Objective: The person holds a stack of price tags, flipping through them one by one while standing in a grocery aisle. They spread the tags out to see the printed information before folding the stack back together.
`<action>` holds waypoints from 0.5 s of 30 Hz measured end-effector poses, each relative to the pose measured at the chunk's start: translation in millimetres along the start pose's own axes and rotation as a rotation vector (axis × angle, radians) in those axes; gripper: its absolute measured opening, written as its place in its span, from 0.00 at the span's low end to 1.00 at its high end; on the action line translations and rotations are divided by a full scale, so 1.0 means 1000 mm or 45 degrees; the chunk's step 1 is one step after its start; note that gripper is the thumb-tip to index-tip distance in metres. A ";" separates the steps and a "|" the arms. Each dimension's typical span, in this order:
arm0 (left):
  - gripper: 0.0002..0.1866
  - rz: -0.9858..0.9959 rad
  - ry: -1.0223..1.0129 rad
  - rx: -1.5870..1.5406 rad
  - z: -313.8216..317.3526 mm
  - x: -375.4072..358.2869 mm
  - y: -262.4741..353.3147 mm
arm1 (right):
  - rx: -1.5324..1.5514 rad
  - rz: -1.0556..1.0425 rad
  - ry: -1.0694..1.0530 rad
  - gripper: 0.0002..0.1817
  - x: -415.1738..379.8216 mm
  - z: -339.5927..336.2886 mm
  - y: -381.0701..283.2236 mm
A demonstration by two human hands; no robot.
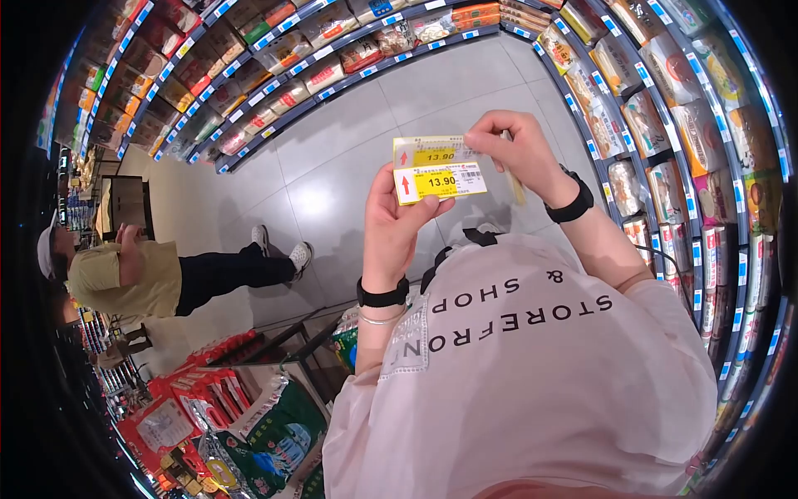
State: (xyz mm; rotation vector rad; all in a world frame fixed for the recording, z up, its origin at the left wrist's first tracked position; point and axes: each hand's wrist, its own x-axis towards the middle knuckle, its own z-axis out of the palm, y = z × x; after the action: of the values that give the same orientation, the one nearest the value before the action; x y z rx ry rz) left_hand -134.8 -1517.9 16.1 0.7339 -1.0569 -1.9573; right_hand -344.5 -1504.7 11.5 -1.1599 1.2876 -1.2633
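In the head view, my left hand [395, 212] grips yellow-and-white price labels from below, its thumb on the lower one. The lower price label [440, 184] has a red arrow and reads 13.90. Just above it sits a second label [432, 150], also marked 13.90, duller and seemingly behind a clear cover. At that label's right end, my right hand [515, 150] is closed in a pinch. A pale yellowish strip [516, 187] hangs below the right fingers; how it is held is partly hidden.
Shelves [332, 79] of packaged food curve along the top, and more shelves [640, 125] line the right. A person [125, 274] stands on the grey tiled floor [332, 158] at left. Red and green bags [274, 441] are stacked at lower left.
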 end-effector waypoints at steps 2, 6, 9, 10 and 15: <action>0.25 -0.018 -0.029 -0.007 0.000 -0.002 -0.001 | -0.015 -0.011 0.044 0.11 0.002 0.000 0.002; 0.26 -0.051 -0.030 -0.061 0.001 -0.005 -0.004 | 0.024 -0.011 0.081 0.13 0.005 0.002 0.008; 0.27 -0.045 -0.016 -0.062 0.002 -0.006 -0.005 | 0.064 -0.021 0.076 0.13 0.007 0.004 0.011; 0.27 -0.043 -0.001 -0.064 0.001 -0.006 -0.006 | 0.079 -0.026 0.071 0.14 0.007 0.004 0.012; 0.25 -0.043 0.019 -0.091 0.005 -0.007 -0.005 | 0.082 -0.041 0.073 0.13 0.008 0.004 0.013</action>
State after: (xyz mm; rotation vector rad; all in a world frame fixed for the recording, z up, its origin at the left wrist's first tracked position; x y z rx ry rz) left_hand -136.5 -1507.9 15.4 0.7303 -0.9659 -2.0045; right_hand -341.7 -1512.3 -1.6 -1.1097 1.2650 -1.3612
